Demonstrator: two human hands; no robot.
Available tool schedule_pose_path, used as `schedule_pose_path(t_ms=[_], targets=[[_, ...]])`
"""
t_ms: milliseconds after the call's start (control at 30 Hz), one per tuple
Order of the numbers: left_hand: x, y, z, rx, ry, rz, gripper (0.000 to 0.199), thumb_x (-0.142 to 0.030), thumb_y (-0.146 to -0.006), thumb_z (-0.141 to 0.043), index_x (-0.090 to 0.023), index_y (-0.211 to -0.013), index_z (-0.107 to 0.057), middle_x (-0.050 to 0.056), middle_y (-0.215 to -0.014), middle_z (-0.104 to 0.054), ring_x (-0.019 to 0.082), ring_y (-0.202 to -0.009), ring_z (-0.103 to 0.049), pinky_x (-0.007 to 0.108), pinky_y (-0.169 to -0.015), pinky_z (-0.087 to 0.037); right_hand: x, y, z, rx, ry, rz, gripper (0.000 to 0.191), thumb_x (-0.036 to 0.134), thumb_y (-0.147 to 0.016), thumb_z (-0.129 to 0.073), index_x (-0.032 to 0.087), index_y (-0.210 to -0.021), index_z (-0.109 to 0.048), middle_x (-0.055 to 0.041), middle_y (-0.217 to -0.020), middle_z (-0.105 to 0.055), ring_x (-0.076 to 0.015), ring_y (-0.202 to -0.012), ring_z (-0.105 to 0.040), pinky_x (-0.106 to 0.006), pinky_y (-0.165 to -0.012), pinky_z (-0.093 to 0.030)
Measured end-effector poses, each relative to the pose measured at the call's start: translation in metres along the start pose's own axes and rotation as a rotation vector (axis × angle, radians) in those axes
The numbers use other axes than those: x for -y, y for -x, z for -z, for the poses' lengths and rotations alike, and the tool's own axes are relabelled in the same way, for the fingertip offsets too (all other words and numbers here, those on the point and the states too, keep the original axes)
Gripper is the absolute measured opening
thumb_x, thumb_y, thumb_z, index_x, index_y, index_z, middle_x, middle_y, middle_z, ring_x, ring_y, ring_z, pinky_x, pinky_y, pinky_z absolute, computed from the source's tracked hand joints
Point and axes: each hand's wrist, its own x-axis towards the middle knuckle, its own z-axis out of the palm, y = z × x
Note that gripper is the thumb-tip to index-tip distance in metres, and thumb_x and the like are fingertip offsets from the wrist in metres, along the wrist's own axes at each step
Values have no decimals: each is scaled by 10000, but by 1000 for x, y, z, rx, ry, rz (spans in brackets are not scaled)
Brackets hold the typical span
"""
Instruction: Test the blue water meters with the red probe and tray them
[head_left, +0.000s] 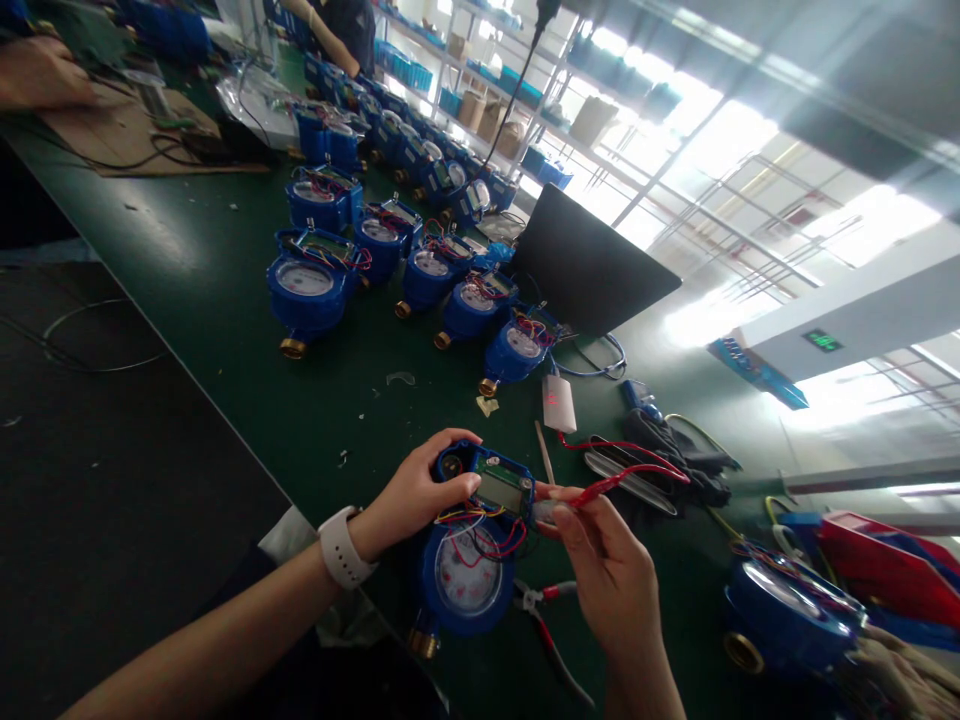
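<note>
A blue water meter (466,575) with a round dial and a brass fitting is on the green bench in front of me. My left hand (420,490) grips the rim of its upper housing, thumb over the circuit board with a small display (501,489). Thin coloured wires hang loose between board and dial. At the housing's right side, my right hand (607,560) pinches a greyish probe end (546,514) on a red cable (637,470). What the probe touches is partly hidden by my fingers. Red-handled pliers (536,605) lie partly under my right hand.
Several more blue meters (304,285) stand in rows up the green bench (225,340). A white box (559,403) with red lights joins the red cable. Behind it stands a dark laptop screen (592,260). Another meter (787,610) is at right; a co-worker's hand (45,75) shows top left.
</note>
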Motion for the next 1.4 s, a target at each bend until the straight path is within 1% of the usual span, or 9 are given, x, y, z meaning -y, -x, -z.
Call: schedule_pose_path(t_ms=[133, 300, 667, 933, 1067, 1300, 1400], targets=[[0, 0, 0, -2, 0, 0, 439, -354, -746, -614, -177, -1144, -562, 88, -1078, -626, 281, -986, -607, 440, -850, -517, -2, 1, 0, 4, -3, -11, 130, 267, -935, -619, 278, -1028, -708, -39, -1050, -766, -195, -903, -752, -255, -703, -653], [2, -1, 0, 4, 11, -2, 438, -353, -749, -615, -180, -1148, -560, 86, -1087, -621, 273, -978, -608, 433, -848, -515, -3, 0, -1, 3, 5, -5, 135, 268, -928, -624, 288, -1028, -713, -29, -1017, -772, -184, -859, -755, -249, -688, -651], [2, 0, 1, 13, 14, -3, 443, -353, -754, -619, -182, -1158, -559, 90, -1101, -622, 277, -984, -611, 430, -837, -520, -1, 1, 2, -5, 26, -16, 126, 283, -920, -634, 268, -1008, -722, -56, -1035, -771, -190, -856, -755, -247, -681, -652], [2, 0, 0, 9, 4, 1, 457, -354, -745, -615, -175, -1161, -557, 96, -1098, -622, 278, -978, -613, 431, -829, -525, -1, 0, 0, 8, 54, -18, 126, 283, -923, -632, 268, -1015, -716, -51, -1048, -765, -190, -880, -753, -236, -692, -651], [1, -1, 1, 1, -2, 2, 460, -363, -737, -617, -173, -1152, -560, 96, -1088, -626, 277, -969, -617, 430, -825, -527, 0, 1, 1, 15, 75, -12, 129, 280, -924, -626, 266, -1020, -712, -49, -1048, -757, -178, -860, -748, -239, -701, -651], [1, 0, 0, 1, 1, 3, 458, -357, -741, -613, -176, -1157, -559, 95, -1086, -635, 276, -975, -622, 423, -827, -531, 3, -1, 0, 11, 114, -4, 125, 278, -904, -642, 248, -994, -724, -53, -990, -760, -194, -842, -746, -265, -673, -659], [1, 0, 0, 3, 8, 2, 454, -355, -741, -617, -181, -1157, -562, 90, -1088, -639, 273, -975, -624, 419, -831, -531, 3, -1, 0, 0, 129, 2, 131, 286, -909, -636, 245, -992, -727, -62, -999, -762, -195, -844, -745, -264, -665, -658]])
